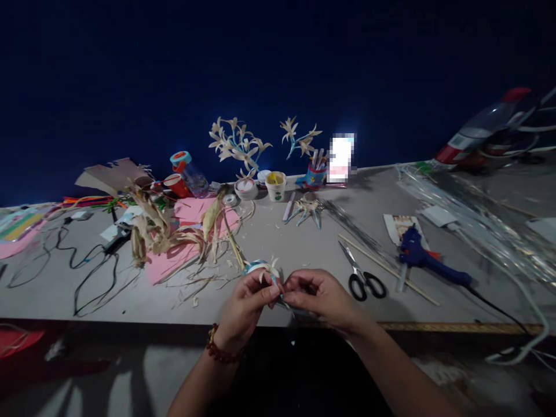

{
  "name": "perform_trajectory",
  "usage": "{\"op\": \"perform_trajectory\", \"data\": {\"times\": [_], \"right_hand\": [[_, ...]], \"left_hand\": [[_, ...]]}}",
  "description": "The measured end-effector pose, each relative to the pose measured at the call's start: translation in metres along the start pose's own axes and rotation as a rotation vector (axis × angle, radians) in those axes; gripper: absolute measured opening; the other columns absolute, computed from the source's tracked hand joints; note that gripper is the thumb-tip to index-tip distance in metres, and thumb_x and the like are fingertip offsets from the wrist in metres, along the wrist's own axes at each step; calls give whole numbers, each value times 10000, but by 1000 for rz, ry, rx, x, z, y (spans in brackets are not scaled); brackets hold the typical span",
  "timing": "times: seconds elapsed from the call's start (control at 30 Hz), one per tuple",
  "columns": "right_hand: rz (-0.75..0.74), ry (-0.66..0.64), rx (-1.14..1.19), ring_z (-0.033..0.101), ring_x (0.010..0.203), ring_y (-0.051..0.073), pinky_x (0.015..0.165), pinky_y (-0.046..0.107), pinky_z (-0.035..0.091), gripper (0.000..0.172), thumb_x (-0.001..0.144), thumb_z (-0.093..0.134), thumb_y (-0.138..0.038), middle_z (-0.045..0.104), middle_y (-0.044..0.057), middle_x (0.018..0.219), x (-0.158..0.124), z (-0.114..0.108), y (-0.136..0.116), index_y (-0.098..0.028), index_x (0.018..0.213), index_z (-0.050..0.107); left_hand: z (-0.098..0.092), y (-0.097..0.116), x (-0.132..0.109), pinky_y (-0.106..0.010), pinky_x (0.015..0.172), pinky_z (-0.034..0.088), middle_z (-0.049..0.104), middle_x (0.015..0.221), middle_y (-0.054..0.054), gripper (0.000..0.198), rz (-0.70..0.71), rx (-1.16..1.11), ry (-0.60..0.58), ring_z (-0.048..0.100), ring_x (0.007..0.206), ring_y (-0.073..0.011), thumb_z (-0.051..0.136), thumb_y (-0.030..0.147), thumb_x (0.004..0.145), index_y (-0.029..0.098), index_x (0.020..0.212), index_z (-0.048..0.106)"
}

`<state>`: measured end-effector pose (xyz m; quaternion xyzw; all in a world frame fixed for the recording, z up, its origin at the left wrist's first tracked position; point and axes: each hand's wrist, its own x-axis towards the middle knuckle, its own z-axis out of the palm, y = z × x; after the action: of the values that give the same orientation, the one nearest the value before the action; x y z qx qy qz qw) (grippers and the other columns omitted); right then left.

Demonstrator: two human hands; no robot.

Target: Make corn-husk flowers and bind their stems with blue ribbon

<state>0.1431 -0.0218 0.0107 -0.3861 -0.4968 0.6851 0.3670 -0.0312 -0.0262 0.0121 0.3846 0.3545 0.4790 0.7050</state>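
My left hand pinches a small pale husk flower by its blue-wrapped stem, petals pointing up. Beside it my right hand is closed, thumb and fingertips pressed together on the lower end of the same stem. A blue-and-white roll, seemingly tape, shows just behind the left fingers. Finished-looking husk flowers on blue stems stand at the back, and several short flower stems lie mid-table. Right of my hands rest black-handled scissors, blades apart.
A blue glue gun and a wooden stick lie right, near clear plastic wrapping. Dry corn husks cover pink paper on the left. Paper cups, a pen holder and a lit screen line the back.
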Motion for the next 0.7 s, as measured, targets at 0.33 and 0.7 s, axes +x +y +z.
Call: {"op": "perform_trajectory", "data": {"times": [0.33, 0.7], "right_hand": [[-5, 19, 40, 307, 518, 63, 490, 220, 229, 368, 690, 794, -462, 397, -72, 550, 0, 4, 3, -155, 656, 594], [-39, 10, 144, 361, 486, 65, 465, 201, 291, 359, 673, 808, -431, 447, -65, 562, 1, 7, 5, -176, 657, 557]], "left_hand": [[-3, -2, 3, -247, 643, 371, 555, 715, -17, 221, -65, -69, -38, 475, 675, -126, 801, 302, 709, 150, 689, 642], [3, -5, 4, -240, 641, 386, 559, 691, -12, 202, -87, -159, -89, 495, 672, -123, 796, 285, 715, 139, 695, 659]]}}
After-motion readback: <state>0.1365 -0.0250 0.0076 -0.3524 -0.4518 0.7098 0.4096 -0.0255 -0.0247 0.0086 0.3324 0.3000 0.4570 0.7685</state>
